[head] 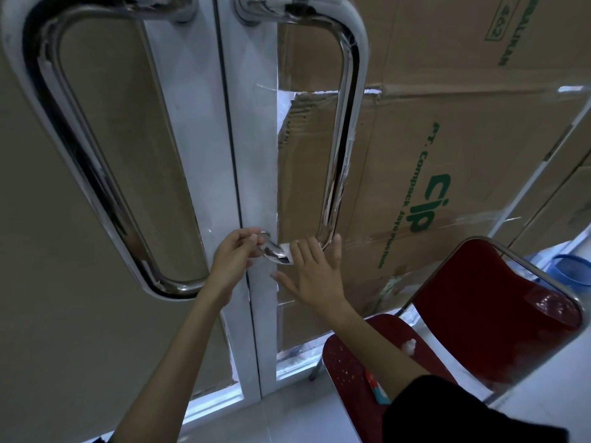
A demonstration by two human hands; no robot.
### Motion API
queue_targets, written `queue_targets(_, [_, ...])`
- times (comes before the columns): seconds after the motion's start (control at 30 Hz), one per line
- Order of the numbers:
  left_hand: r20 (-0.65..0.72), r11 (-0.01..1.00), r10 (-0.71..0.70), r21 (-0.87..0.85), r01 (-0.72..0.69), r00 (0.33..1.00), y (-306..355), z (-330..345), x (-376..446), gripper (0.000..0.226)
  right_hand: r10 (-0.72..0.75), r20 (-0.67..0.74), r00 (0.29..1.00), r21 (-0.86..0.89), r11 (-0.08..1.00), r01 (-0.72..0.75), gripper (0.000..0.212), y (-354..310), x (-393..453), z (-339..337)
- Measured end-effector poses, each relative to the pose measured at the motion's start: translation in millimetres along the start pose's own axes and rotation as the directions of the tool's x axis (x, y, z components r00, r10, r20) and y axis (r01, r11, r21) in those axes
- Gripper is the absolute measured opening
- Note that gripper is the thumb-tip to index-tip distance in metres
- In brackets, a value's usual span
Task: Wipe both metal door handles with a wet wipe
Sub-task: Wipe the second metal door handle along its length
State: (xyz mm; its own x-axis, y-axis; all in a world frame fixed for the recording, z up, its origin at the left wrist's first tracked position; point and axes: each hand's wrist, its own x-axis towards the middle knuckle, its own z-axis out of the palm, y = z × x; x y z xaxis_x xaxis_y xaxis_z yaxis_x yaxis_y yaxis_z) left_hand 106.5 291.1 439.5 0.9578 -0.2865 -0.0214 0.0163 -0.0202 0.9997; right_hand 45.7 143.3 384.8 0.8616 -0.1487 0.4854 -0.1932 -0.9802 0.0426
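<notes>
Right sleeve (447, 410): dark cuff, sitting nearest the lens at 5 o'clock.
Right hand (315, 276): fingers lying straight and spread, pressing a white wet wipe (289, 251) onto the lower bend of the right handle (347, 129); judged to be rubbing the curve flat-palmed.
Left hand (235, 257): at 9 o'clock of the right hand, fingers curling round the handle's bottom mount (271, 249); probably steadying the door.
Left handle (96, 148): standing untouched at 10 o'clock; whether it is already wiped cannot be told.
Chair (499, 314): red seat at 4 o'clock, carrying a small white-capped item (409, 345) and a coloured packet (377, 391), likely the supplies kept within reach.
Basket (572, 270): blue, at 3 o'clock; contents not showing.
Cardboard (447, 148): covering the glass behind.
</notes>
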Motion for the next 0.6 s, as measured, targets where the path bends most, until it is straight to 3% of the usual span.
queue_targets(0.17, [-0.002,1.000,0.000,-0.021,0.000,1.000,-5,-8,0,0.017,-0.017,0.009,1.000,0.038,0.999,0.017,0.080,3,-6,3])
queue_targets(0.3, [0.005,0.999,0.048,0.018,-0.048,0.999,-9,-5,3,0.018,0.043,0.025,0.999,0.072,0.996,-0.045,0.068,-5,11,0])
queue_targets(0.37, [0.037,0.991,0.108,0.070,-0.111,0.993,-12,0,4,0.018,0.060,0.003,0.998,0.134,0.989,-0.059,0.063,-11,2,3])
queue_targets(0.47, [0.134,0.949,0.223,0.196,-0.247,0.966,-19,8,8,0.022,0.088,0.000,0.996,0.205,0.975,-0.086,0.073,-18,-24,13])
queue_targets(0.6, [0.228,0.840,0.344,0.359,-0.407,0.911,-25,10,18,0.023,0.195,0.095,0.976,0.379,0.900,-0.217,0.082,-30,-30,19])
